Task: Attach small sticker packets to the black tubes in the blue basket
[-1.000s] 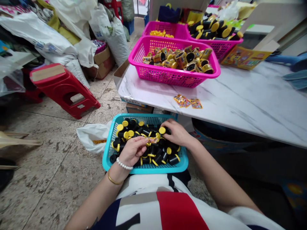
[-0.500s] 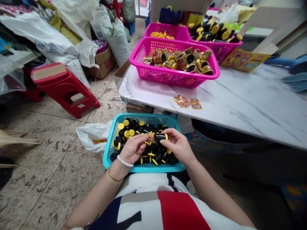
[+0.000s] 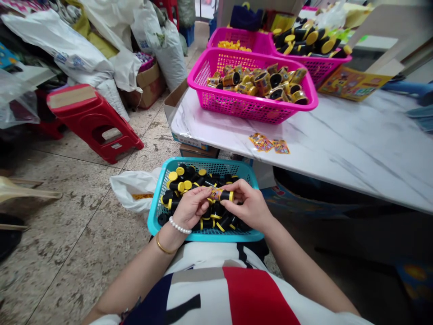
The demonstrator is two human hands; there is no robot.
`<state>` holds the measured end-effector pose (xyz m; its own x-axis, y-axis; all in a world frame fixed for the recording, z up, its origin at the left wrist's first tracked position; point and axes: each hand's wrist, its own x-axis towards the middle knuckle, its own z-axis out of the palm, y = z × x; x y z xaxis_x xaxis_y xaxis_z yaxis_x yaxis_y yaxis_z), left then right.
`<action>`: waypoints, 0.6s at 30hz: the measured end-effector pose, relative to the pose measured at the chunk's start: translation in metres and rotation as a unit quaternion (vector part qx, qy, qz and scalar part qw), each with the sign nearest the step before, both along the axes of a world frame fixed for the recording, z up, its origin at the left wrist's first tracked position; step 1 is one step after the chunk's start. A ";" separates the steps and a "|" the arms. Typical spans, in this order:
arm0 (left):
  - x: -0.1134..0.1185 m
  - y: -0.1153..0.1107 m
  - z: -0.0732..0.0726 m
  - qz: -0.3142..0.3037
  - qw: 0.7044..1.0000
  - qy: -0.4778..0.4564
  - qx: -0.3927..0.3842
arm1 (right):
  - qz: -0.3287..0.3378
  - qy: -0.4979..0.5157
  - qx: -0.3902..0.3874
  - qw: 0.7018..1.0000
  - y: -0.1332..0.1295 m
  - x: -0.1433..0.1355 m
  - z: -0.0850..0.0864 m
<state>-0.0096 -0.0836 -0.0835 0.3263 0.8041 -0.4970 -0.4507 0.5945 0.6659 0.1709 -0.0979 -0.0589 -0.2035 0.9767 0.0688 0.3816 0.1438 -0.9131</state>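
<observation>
the black canister is held in mid-air over the turquoise basket, yellow cap at three o'clock. at its nine o'clock end a printed sleeve meets it; whether it encircles the body cannot be told. the left hand, at nine o'clock, pinches the sleeve between thumb and forefinger; the right hand, at three o'clock, grips the canister near its cap. step in hand, as judged: fitting sleeve to canister. the next move appears to call for a steady right grip and an even left-hand draw, without creasing the sleeve. beneath lie other capped canisters. at one o'clock, loose printed pieces lie on the table; beyond, toward twelve, stands a loaded magenta basket.
</observation>
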 end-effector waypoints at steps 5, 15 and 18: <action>0.001 -0.005 0.004 0.097 0.988 0.074 0.092 | -0.037 0.078 0.035 0.996 0.001 -0.004 -0.012; 0.007 -0.005 0.009 -0.046 0.970 0.154 0.184 | 0.008 -0.004 0.090 0.996 -0.008 0.006 -0.009; 0.011 -0.004 0.010 -0.043 0.965 0.160 0.203 | -0.006 -0.039 0.133 0.990 -0.008 0.004 -0.007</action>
